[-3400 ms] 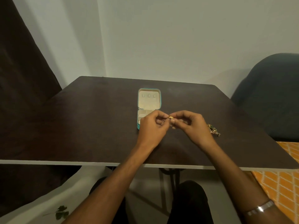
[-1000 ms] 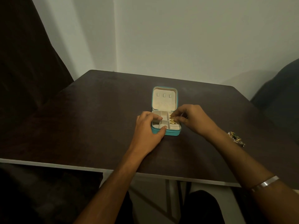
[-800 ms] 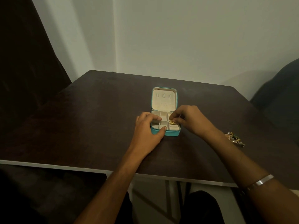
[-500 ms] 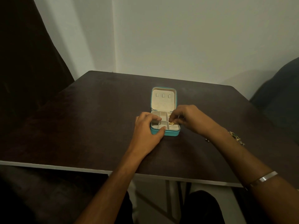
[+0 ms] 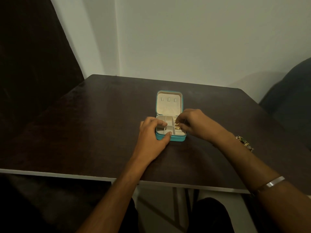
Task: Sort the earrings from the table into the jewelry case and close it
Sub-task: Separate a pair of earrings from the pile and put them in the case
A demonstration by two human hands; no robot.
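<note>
A small teal jewelry case (image 5: pixel 177 138) lies open on the dark table (image 5: pixel 94 125), its cream lid (image 5: pixel 169 103) tilted back. My left hand (image 5: pixel 152 137) grips the case's front left corner, thumb on the front wall and fingers over the rim. My right hand (image 5: pixel 196 124) hovers over the right-hand compartments and pinches a gold earring (image 5: pixel 176 124). A second gold earring (image 5: pixel 177 128) lies in a right compartment just below it. More earrings (image 5: pixel 244 142), gold and green, lie in a small pile on the table behind my right forearm.
A dark padded chair (image 5: pixel 291 98) stands at the table's right side. A dark curtain or panel (image 5: pixel 30 64) hangs at the left. The table's pale front edge (image 5: pixel 67 174) runs close to my body.
My hands carried a gold earring from above the table to the case. My left hand took hold of the case's corner. My right hand has lowered one earring into a right compartment.
</note>
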